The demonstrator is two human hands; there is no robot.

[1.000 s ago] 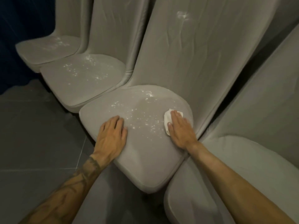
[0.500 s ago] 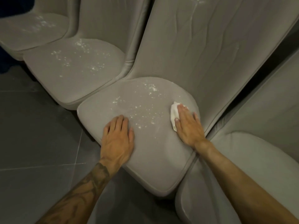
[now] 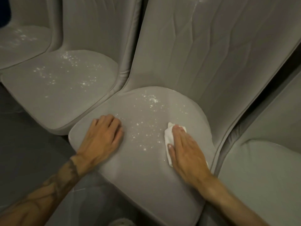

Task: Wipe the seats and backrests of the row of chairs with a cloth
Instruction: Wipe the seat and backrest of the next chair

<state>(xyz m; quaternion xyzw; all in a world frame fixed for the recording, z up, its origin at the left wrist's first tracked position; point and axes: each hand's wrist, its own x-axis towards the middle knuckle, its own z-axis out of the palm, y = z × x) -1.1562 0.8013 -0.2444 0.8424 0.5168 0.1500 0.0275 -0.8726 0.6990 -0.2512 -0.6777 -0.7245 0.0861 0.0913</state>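
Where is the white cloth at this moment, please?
In the head view, the white cloth lies on the right side of the nearest seat, under the flat right hand.

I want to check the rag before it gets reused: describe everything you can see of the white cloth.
The white cloth is a small, soft-looking fabric pad, folded or bunched. It lies flat on the right part of the grey chair seat, beside scattered white specks. The right hand presses it with straight fingers, covering most of it; mainly its left edge and far corner show.
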